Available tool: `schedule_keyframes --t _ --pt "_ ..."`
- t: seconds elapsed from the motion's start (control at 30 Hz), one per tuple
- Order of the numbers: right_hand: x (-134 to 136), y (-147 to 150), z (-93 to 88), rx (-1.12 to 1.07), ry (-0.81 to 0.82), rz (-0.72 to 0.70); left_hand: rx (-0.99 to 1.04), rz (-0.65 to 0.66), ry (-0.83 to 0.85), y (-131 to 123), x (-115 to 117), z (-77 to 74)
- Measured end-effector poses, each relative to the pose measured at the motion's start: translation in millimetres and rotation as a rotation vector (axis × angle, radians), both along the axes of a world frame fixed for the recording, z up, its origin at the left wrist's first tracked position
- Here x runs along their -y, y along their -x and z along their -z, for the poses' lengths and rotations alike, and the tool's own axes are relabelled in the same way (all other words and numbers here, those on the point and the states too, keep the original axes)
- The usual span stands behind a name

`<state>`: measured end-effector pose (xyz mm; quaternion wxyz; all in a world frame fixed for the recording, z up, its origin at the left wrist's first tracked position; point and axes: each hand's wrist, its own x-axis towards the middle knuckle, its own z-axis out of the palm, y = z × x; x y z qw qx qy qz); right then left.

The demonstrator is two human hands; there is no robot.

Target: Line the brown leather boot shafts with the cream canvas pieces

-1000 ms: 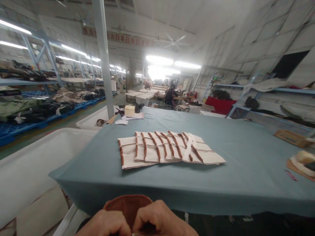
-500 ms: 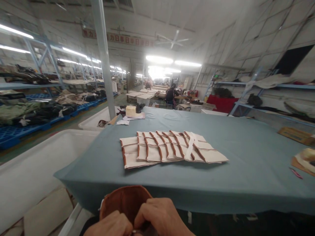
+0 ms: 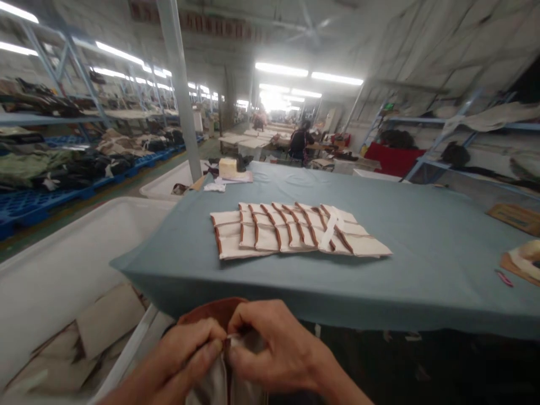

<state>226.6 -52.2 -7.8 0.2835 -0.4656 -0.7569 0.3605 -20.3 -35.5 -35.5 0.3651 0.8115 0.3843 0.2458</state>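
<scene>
Low in front of me, at the near edge of the table, is a cream fabric bag (image 3: 208, 382) with a brown inside. My left hand (image 3: 185, 351) pinches its edge from the left. Close against it, my right hand (image 3: 276, 343) grips the same edge between thumb and fingers. Both sets of fingertips nearly meet at a seam; the exact spot between them is partly hidden. Beyond the hands, a fanned row of flat cream fabric pieces (image 3: 265, 239) with brown edging lies on the table, a white strip (image 3: 331, 230) across its right part.
The table (image 3: 430, 247) has a blue-green cover. A white bin (image 3: 105, 225) with cream pieces stands to the left, beside a metal post (image 3: 183, 95). A yellow block (image 3: 228, 167) sits at the far left corner, a tape roll (image 3: 525, 261) at right. A person (image 3: 299, 143) sits farther back.
My view has tipped down, so the table sits higher in the picture. Both hands have come up with the bag, showing more of its cream side and less of its brown inside.
</scene>
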Motion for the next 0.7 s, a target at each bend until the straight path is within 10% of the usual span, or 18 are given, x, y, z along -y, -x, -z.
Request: schedule_keyframes --t 0.3,0.7 --pt "-10 2 -10.5 0.039 -0.029 -0.063 -0.116 0.164 0.087 -9 -13 -50.2" --pt "-19 11 -14.9 0.188 0.044 -0.044 -0.176 0.185 -0.195 -9 -20 -32.8"
